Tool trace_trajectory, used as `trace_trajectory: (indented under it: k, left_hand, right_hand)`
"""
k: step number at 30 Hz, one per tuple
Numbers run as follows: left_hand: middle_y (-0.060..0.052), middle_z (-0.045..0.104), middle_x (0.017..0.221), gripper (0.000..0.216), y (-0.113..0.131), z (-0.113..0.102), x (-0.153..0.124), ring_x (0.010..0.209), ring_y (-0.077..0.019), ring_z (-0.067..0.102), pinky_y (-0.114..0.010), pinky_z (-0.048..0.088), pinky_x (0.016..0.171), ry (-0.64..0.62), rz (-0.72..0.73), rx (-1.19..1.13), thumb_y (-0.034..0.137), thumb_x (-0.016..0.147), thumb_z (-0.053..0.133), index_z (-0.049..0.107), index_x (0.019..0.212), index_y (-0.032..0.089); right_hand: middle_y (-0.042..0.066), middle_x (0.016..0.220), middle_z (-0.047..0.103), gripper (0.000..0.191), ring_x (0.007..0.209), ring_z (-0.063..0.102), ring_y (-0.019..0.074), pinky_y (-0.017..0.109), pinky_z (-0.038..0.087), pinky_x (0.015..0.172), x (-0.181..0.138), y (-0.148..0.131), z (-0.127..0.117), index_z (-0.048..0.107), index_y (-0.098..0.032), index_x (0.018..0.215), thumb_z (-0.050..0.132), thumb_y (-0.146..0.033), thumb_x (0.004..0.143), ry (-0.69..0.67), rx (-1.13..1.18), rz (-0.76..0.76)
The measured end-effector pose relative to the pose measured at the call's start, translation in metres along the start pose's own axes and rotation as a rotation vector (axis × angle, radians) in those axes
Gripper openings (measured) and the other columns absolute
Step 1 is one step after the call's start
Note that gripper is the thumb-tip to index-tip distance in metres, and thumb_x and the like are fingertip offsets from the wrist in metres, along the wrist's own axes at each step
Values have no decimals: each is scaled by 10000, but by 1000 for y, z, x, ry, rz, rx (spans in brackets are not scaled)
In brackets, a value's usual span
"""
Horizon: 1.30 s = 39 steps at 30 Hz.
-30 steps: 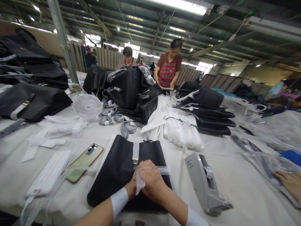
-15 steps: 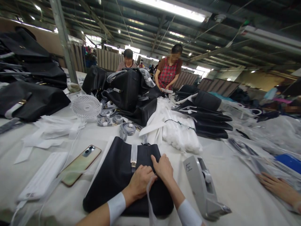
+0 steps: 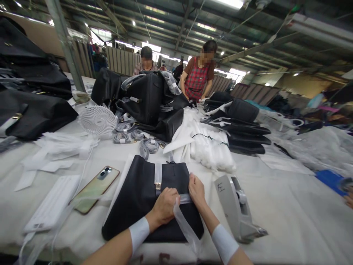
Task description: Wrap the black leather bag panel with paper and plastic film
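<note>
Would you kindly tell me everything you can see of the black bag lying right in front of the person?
The black bag lies flat on the white-covered table, looking like matte leather or imitation. A pale protective strip with a small gold clasp runs down its upper middle. The left hand and right hand both rest on it, holding a clear plastic strip across its front. A phone lies left of it, a grey tape dispenser to its right.

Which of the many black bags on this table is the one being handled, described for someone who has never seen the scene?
On the long white table, look at the near edge, between the gold phone and the grey tape dispenser. The flat black bag lies there under the left hand and right hand. Unlike the stacked bags further back, it lies alone, with a pale strap down its middle and clear tape across it.
</note>
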<state>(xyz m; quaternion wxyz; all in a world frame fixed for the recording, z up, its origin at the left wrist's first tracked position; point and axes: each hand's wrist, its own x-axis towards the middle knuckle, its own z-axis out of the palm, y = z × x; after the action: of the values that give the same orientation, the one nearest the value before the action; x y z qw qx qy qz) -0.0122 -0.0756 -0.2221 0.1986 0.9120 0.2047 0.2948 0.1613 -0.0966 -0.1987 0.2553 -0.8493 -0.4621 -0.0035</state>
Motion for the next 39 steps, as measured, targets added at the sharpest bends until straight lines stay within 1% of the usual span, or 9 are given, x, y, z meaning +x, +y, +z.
trace_trajectory:
  k: [4, 8, 10, 14, 20, 23, 33, 36, 39]
  left_hand:
    - [-41, 572, 763, 331, -4, 1, -2, 724, -165, 530, -318, 436, 720, 41, -33, -40, 140, 928, 337, 560, 686, 176]
    - [-34, 587, 770, 273, -5, 1, -2, 719, -146, 551, -275, 470, 714, 42, -58, -77, 144, 912, 420, 576, 690, 169]
    - [-26, 594, 780, 255, -2, -3, 0, 736, -132, 564, -243, 483, 711, 34, -61, -86, 149, 910, 455, 583, 690, 170]
    - [-33, 605, 897, 202, 8, -22, 3, 822, -116, 574, -213, 492, 758, 31, -98, -41, 125, 912, 460, 608, 780, 166]
    - [-86, 563, 938, 223, 5, -74, -20, 887, -227, 510, -393, 434, 805, 10, -303, 201, 222, 944, 428, 617, 838, 170]
    - [-85, 558, 890, 274, -3, -89, -37, 886, -247, 496, -418, 391, 792, -35, -411, 303, 275, 967, 390, 616, 848, 177]
    - [-76, 583, 885, 217, -17, -96, -40, 889, -248, 509, -394, 361, 758, -173, -508, 347, 308, 918, 487, 620, 802, 181]
    - [-86, 583, 895, 203, -19, -95, -39, 903, -252, 512, -394, 366, 763, -182, -510, 339, 300, 910, 491, 625, 824, 173]
    - [-94, 581, 894, 186, -19, -94, -39, 910, -258, 511, -398, 374, 770, -175, -504, 338, 289, 901, 502, 627, 834, 170]
  right_hand:
    - [162, 1006, 621, 431, 968, 545, 243, 384, 407, 848, -23, -4, -22, 556, -120, 1081, 199, -347, 996, 179, 30, -284]
    - [27, 702, 582, 318, 696, 532, 153, 275, 399, 708, -45, -9, -28, 568, -203, 778, 339, -304, 973, 41, 42, -666]
    - [-1, 615, 525, 347, 604, 479, 133, 264, 352, 627, -50, -12, -25, 509, -211, 665, 352, -269, 970, 0, 15, -759]
    - [6, 622, 511, 321, 596, 435, 140, 286, 276, 588, -51, -18, -21, 498, -198, 676, 346, -192, 959, 10, -67, -799]
    - [15, 663, 523, 284, 644, 430, 156, 298, 261, 637, -51, -21, -22, 513, -195, 710, 391, -242, 962, -50, -173, -818]
    - [17, 689, 539, 274, 660, 441, 159, 299, 271, 661, -51, -21, -20, 517, -197, 734, 399, -274, 968, -87, -192, -818]
    - [23, 699, 565, 299, 657, 493, 153, 291, 304, 663, -49, -21, -24, 520, -195, 738, 384, -312, 977, -121, -209, -835]
    - [16, 662, 563, 295, 631, 507, 150, 285, 311, 628, -44, -35, -29, 520, -198, 716, 418, -322, 964, -151, -159, -825]
    - [32, 723, 610, 223, 675, 551, 153, 270, 364, 655, -42, -63, -23, 565, -191, 789, 451, -299, 947, -261, 95, -816]
